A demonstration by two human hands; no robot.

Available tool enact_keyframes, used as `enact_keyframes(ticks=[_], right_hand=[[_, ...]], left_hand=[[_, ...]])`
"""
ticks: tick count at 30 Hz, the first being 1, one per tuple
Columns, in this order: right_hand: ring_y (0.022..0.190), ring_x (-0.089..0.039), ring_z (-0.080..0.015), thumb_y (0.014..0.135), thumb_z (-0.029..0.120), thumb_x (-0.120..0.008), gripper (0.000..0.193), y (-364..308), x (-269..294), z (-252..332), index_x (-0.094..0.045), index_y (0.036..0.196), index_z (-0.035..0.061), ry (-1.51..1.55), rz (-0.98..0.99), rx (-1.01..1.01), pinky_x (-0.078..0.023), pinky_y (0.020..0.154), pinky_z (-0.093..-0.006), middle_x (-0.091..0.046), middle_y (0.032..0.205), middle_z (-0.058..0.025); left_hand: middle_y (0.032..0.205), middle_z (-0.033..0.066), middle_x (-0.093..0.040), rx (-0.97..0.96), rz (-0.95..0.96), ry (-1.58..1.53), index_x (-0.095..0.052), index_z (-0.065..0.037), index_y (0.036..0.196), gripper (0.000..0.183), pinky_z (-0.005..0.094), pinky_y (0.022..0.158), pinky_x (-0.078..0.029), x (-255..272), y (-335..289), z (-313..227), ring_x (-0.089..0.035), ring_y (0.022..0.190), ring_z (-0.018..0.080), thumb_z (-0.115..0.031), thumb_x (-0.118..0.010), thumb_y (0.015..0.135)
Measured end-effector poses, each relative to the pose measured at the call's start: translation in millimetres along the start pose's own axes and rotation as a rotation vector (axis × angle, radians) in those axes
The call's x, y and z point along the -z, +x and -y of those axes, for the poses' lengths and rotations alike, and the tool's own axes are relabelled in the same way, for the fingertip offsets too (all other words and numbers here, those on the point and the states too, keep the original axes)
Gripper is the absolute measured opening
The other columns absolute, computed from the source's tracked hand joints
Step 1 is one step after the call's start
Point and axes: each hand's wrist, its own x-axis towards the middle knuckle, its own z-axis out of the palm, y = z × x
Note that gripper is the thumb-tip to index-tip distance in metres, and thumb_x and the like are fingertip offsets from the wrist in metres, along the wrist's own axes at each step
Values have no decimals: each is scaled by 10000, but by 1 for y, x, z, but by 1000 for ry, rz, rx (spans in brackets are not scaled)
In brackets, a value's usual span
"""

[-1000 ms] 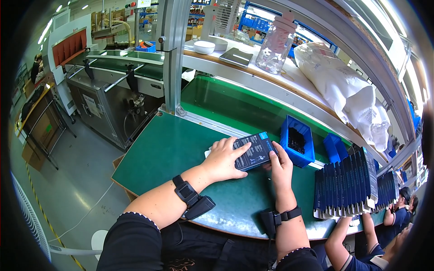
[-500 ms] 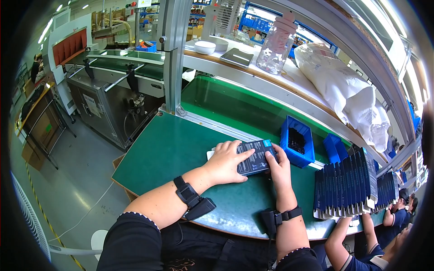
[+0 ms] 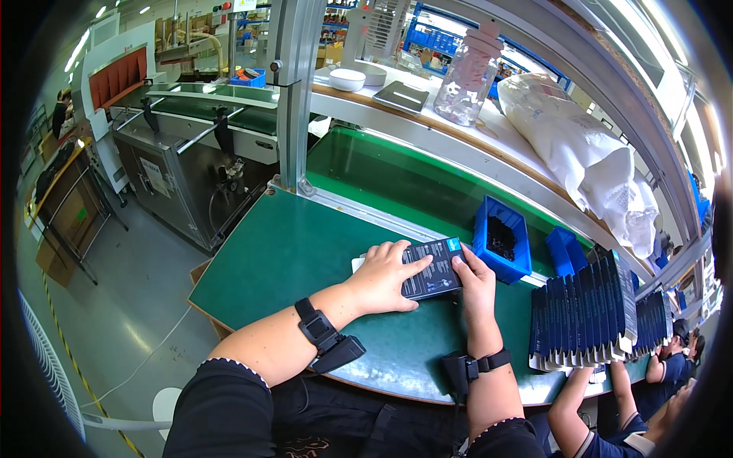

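Note:
A dark flat carton with pale print and a light blue corner is held just over the green worktable. My left hand lies across its left end, fingers spread over the top face and thumb along the near edge. A white flap shows past the fingers on that side. My right hand pinches the right end, thumb on top and fingers behind the far edge. The carton's underside is hidden.
Right of my hands stands a row of dark blue cartons with white open ends. A blue bin of small black parts and another blue bin sit behind. A green conveyor runs beyond. A co-worker's arm rests at right.
The carton has tilted a little, so its printed top face shows more fully. Both hands keep their hold and have shifted only slightly.

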Motion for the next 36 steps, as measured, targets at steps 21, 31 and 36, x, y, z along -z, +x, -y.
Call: enact_keyframes(ticks=[21, 31, 36], right_hand=[[855, -573, -98, 892, 79, -529, 333, 3, 10, -3, -514, 1204, -35, 208, -393, 115, -457, 780, -222, -616, 1000, -55], [964, -536, -118, 909, 110, -531, 373, -6, -5, 11, -466, 1254, -14, -4, -324, 407, -425, 870, -250, -569, 1101, -77], [968, -532, -117, 911, 100, -522, 376, -9, -6, 17, -454, 1267, -3, -20, -303, 413, -423, 871, -248, -562, 1107, -75]], left_hand=[[1109, 129, -532, 283, -487, -316, -513, 16, 1142, 302, 290, 730, -472, -8, 12, 31, -539, 941, 186, -168, -535, 902], [916, 97, -611, 480, -237, -1100, -558, 46, 1054, 241, 272, 703, -495, -10, 15, 31, -596, 782, 146, -147, -518, 914], [931, 108, -611, 582, -168, -1364, -540, 42, 1065, 293, 301, 748, -499, 0, 15, 31, -604, 805, 174, -210, -500, 923]])
